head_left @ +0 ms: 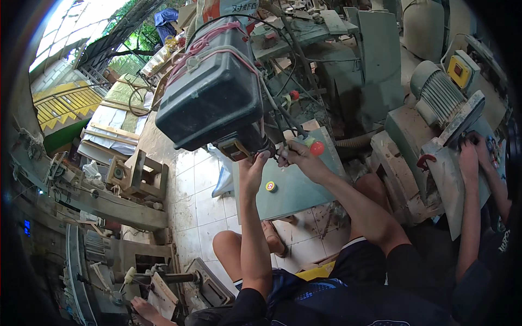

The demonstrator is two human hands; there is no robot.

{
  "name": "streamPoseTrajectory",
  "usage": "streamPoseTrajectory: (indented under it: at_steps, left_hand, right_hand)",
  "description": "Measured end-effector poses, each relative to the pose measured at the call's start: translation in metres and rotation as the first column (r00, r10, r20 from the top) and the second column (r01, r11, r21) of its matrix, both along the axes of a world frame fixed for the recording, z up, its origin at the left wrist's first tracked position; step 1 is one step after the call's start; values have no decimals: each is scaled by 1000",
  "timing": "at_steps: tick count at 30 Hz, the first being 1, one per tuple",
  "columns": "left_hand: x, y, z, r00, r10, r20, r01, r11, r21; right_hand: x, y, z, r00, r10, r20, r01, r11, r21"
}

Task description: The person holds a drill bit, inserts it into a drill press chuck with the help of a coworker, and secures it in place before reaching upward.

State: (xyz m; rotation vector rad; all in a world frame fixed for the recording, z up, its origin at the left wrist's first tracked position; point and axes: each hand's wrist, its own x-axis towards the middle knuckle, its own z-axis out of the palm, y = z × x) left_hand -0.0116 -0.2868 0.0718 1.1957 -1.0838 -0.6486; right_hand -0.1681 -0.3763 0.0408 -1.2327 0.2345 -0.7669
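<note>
A machine with a bulky dark housing [215,81], which looks like a drill press head, stands before me, pink and pale cords tied round it. My left hand [252,171] is raised under its lower front, next to a small switch box [234,149], its fingers closed near the dark chuck-like part. What it grips is hidden. My right hand [300,158] meets it from the right, fingertips pinched on something too small to make out. Just beyond the right hand is a red ball knob [317,148]. A small round yellow tin [271,186] sits on the grey-green tabletop [293,195] below.
At the right, another person's hands [473,148] work at a machine with a grey finned motor [437,89]. Another hand [145,311] is at a machine at lower left. A wooden stool-like frame [138,175] stands left, on the tiled floor [187,217]. Dusty machinery lies behind.
</note>
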Motion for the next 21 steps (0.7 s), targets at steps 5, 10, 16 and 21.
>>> streamPoseTrajectory:
  at_steps: [5,10,16,21]
  left_hand:
    - [0,7,4,995,30,93,-42,991,130]
    - [5,13,10,974,55,222,-91,983,160]
    - [6,4,8,997,-32,68,24,994,109]
    - [2,5,14,976,21,217,-38,997,73]
  right_hand:
    - [-5,-8,8,996,-27,-84,7,974,-227]
    - [-9,2,16,988,-82,-130,41,957,-288]
    - [10,3,9,983,-125,-135,112,989,-99]
    - [24,8,3,985,-137,104,129,989,76]
